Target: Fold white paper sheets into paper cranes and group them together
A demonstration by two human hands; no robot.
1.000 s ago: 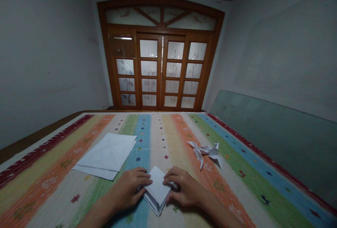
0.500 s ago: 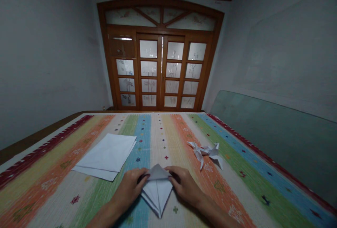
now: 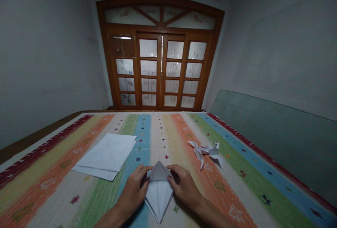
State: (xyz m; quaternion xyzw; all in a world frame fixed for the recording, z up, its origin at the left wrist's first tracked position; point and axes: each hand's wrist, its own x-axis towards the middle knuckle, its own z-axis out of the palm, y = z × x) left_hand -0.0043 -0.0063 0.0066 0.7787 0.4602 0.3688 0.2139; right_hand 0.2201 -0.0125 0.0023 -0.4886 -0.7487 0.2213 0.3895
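Observation:
A folded white paper model (image 3: 158, 200) lies on the striped woven rug (image 3: 65, 193), a kite shape with its long point towards me and a flap raised at the top. My left hand (image 3: 133, 189) grips its left side between thumb and fingers. My right hand (image 3: 183, 186) pinches the right side of the top flap. To the left lies a stack of white paper sheets (image 3: 105, 156). Further right, out of reach of both hands, sits a folded paper crane (image 3: 206, 152).
Bright stripes and small embroidered motifs cover the rug. A green-tinted glass panel (image 3: 273, 133) leans against the right wall. Wooden glazed doors (image 3: 160, 70) stand beyond the far edge, and a brown wooden edge (image 3: 37, 138) runs along the left.
The top flap of the paper model has been lifted and folded back towards the far side, and the model now shows a longer point. Both hands have moved up with it, closer to the flap.

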